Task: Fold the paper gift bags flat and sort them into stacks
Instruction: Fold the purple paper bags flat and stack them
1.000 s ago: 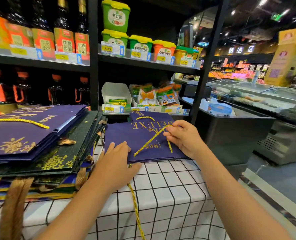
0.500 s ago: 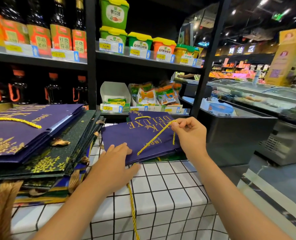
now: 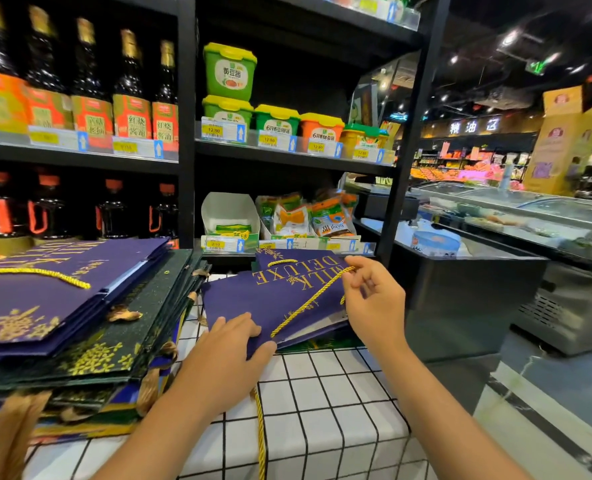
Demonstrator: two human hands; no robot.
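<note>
A flattened purple gift bag (image 3: 263, 299) with gold "MILK DELUXE" lettering lies on the checked table, on top of other bags. My left hand (image 3: 232, 344) grips its near edge, thumb beneath and fingers on top. My right hand (image 3: 374, 299) pinches the bag's gold rope handle (image 3: 308, 303) near its far right corner and holds it taut. A second gold rope (image 3: 260, 434) hangs down over the table's front. At the left stands a tall stack of flat bags (image 3: 79, 327), purple ones on top of dark green ones.
The white grid-patterned table (image 3: 322, 403) ends just right of my right arm, with floor beyond. Black shelving (image 3: 187, 133) with sauce bottles and tubs stands right behind the table. A chest freezer (image 3: 460, 289) sits to the right.
My right hand has lifted the gold handle up and toward the bag's far right corner, pulling it taut. The bag's right side has risen slightly. My left hand stays on the near edge.
</note>
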